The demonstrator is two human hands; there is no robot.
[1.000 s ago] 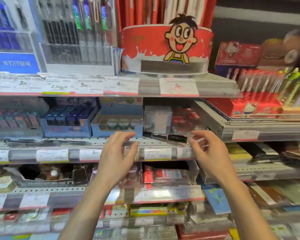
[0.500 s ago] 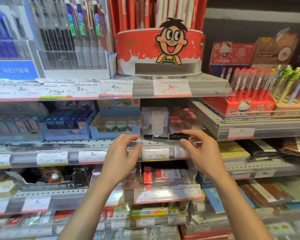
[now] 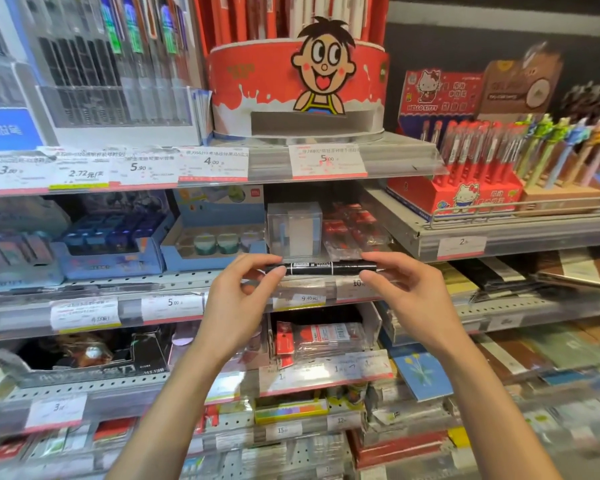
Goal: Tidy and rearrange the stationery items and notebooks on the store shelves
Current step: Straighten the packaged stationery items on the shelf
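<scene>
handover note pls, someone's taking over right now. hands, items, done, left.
Left hand: pinches the left end of the black marker.
Right hand: pinches its right end.
Marker: held level in front of the middle shelf's edge, just below the clear box.
Done: marker picked up in both hands.
Left: put it in its slot, which I can't make out from here, then carry on with the notebooks lower right.

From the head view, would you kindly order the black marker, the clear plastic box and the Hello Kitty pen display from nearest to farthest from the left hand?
1. black marker: pinched by the left hand.
2. clear plastic box: just above, on the shelf.
3. Hello Kitty pen display: far up right.
</scene>
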